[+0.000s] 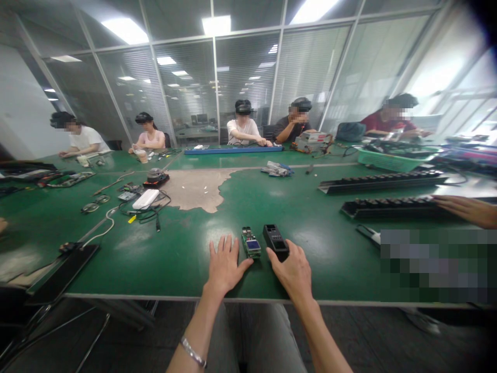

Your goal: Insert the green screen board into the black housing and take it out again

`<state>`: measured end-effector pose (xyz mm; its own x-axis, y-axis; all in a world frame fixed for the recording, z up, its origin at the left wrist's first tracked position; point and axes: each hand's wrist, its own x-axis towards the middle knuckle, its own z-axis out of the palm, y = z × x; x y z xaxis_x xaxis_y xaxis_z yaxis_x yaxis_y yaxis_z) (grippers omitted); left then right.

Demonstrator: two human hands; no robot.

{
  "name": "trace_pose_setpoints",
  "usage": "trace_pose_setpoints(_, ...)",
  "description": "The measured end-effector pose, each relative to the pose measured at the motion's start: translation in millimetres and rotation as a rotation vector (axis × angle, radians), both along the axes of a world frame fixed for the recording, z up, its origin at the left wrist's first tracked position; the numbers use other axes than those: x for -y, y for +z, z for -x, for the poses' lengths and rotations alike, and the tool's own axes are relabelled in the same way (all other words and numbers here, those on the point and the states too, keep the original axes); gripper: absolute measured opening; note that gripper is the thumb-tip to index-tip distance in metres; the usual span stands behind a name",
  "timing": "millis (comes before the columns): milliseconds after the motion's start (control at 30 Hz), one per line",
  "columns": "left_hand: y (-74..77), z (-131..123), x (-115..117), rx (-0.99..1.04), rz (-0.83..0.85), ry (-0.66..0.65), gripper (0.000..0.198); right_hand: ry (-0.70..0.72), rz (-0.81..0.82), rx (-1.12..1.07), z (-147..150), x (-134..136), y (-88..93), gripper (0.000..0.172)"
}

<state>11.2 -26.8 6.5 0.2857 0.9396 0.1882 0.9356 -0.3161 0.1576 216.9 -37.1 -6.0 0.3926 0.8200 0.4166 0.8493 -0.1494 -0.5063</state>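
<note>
My left hand [226,263] lies on the green table with its fingers spread, and its thumb tip is at the near end of a small circuit board [251,243]. The board carries a little dark blue screen and lies lengthwise away from me. Just right of it is a black plastic case [275,239] with rectangular cutouts. My right hand [292,267] is closed around the near end of this case, thumb on the left and fingers on the right. The case still rests on the table, and its near end is partly hidden by the hand.
Two long black strips [384,185] lie to the right, where another person's hand [466,207] touches the nearer one. A white adapter [146,199] with cables is at left. Grey gloves [277,169] and a green basket [398,158] lie farther back. Several people sit opposite.
</note>
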Motion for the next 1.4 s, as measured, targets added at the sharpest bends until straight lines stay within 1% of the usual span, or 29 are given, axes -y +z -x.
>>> trace_pose_setpoints(100,0.1,0,0,-0.002,0.003,0.001,0.084,-0.01,-0.022,-0.009,0,1,-0.8,0.074)
trace_pose_setpoints(233,0.3,0,0,0.003,0.006,-0.001,0.084,-0.002,-0.046,-0.012,1,2,-0.6,0.072)
trace_pose_setpoints(300,0.3,0,-1,0.007,0.007,-0.003,0.085,0.002,-0.05,-0.004,1,3,-0.9,0.068)
trace_pose_setpoints(433,0.6,1,-1,0.01,0.013,0.004,0.085,0.031,-0.055,-0.014,0,2,-1.0,0.052)
trace_pose_setpoints(500,0.7,1,0,0.01,0.015,0.005,0.084,0.042,-0.072,-0.03,-1,0,1.4,0.049)
trace_pose_setpoints(567,0.3,1,0,0.007,0.013,0.002,0.083,0.045,-0.097,-0.047,0,-1,7.2,0.048)
trace_pose_setpoints(667,-0.7,1,0,0.001,0.007,0.004,0.082,0.068,-0.152,-0.083,7,-3,21.6,0.046)
trace_pose_setpoints(767,-1.5,1,-1,0.0,0.002,0.008,0.082,0.129,-0.206,-0.121,24,-5,36.3,0.045)
trace_pose_setpoints(867,-1.5,1,0,-0.007,-0.002,0.007,0.081,0.191,-0.21,-0.122,44,-5,44.0,0.044)
trace_pose_setpoints(967,-2.1,1,0,-0.015,-0.01,0.001,0.078,0.2,-0.176,-0.118,60,-5,44.8,0.044)
trace_pose_setpoints(1067,-3.9,2,0,-0.022,-0.016,0.005,0.075,0.19,-0.13,-0.105,70,-3,43.7,0.044)
trace_pose_setpoints(1267,-6.7,2,-1,-0.027,-0.021,0.005,0.07,0.158,-0.065,-0.063,75,2,41.6,0.044)
trace_pose_setpoints(1400,-5.4,2,-1,-0.043,-0.003,0.008,0.069,0.16,-0.039,-0.06,75,3,35.9,0.042)
